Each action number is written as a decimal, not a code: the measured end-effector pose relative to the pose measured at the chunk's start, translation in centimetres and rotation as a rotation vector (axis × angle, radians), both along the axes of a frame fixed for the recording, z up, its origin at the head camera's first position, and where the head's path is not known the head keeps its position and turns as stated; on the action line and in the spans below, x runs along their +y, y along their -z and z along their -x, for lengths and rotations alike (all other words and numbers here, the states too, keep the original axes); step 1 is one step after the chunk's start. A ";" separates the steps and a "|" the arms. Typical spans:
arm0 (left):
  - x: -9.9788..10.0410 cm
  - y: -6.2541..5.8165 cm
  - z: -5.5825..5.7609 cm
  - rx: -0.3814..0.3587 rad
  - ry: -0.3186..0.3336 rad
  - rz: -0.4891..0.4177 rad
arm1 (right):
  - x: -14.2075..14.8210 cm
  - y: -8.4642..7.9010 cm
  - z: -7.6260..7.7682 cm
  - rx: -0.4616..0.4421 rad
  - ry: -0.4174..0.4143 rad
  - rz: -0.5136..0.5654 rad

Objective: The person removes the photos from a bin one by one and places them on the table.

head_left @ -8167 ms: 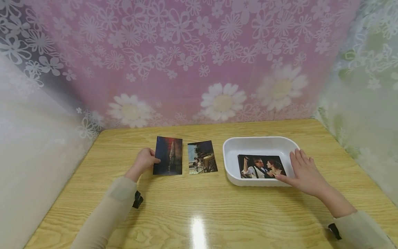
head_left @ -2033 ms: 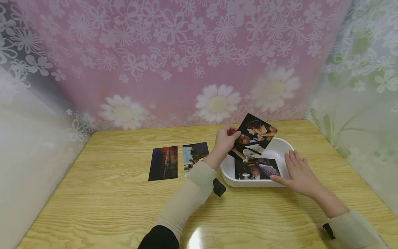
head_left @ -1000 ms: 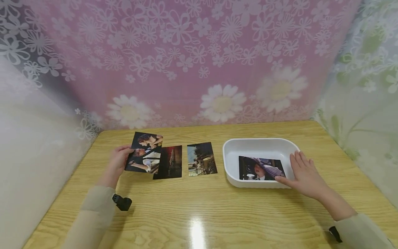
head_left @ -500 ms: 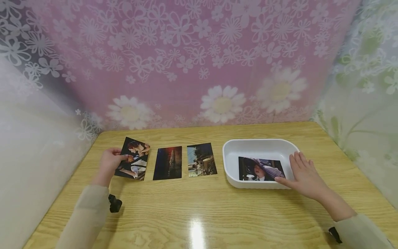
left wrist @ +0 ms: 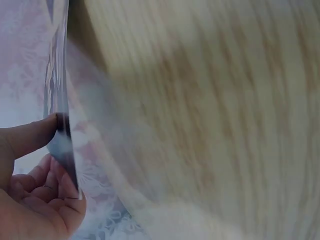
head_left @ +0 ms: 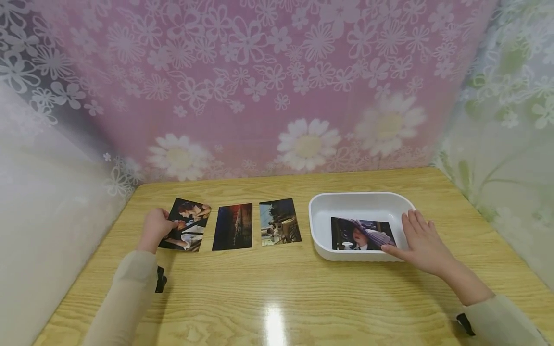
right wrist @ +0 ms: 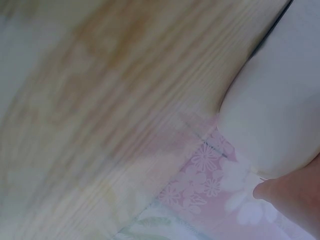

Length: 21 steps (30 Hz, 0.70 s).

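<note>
My left hand (head_left: 155,229) pinches the left edge of a printed photo (head_left: 192,226) showing a couple, at the left of the table. In the left wrist view, thumb and fingers hold that photo (left wrist: 62,142), seen nearly edge-on. Beside it lie a dark red-and-blue photo (head_left: 233,227) and a photo of a deck scene (head_left: 280,222). A white plastic tray (head_left: 359,203) stands to the right, holding a photo of a person in a purple striped hat (head_left: 362,234). My right hand (head_left: 426,245) rests on the tray's right rim, its fingers extended; the right wrist view shows one fingertip (right wrist: 265,190) against the tray.
The wooden table (head_left: 242,293) reaches a pink floral backdrop (head_left: 242,96) at the back, with pale coverings on both sides. A black wrist camera (head_left: 160,279) sits at the left cuff.
The couple photo has gone from the tray to the left of the row in my left hand, revealing the hat photo. Since half a second ago it has lowered slightly. My right hand stays on the tray.
</note>
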State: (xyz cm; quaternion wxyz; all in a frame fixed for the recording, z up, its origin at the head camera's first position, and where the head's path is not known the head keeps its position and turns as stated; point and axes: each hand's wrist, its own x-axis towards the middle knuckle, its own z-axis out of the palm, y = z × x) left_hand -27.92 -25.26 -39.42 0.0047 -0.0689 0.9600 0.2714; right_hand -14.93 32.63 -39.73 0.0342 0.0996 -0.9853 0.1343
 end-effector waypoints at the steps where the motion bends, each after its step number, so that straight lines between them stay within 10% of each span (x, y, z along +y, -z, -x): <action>1: -0.2 0.2 0.1 -0.013 0.006 0.004 | 0.0 0.0 0.0 0.002 -0.001 -0.001; 21: -0.2 0.5 -0.3 -0.112 0.106 0.143 | 0.1 0.2 0.0 0.018 -0.011 0.007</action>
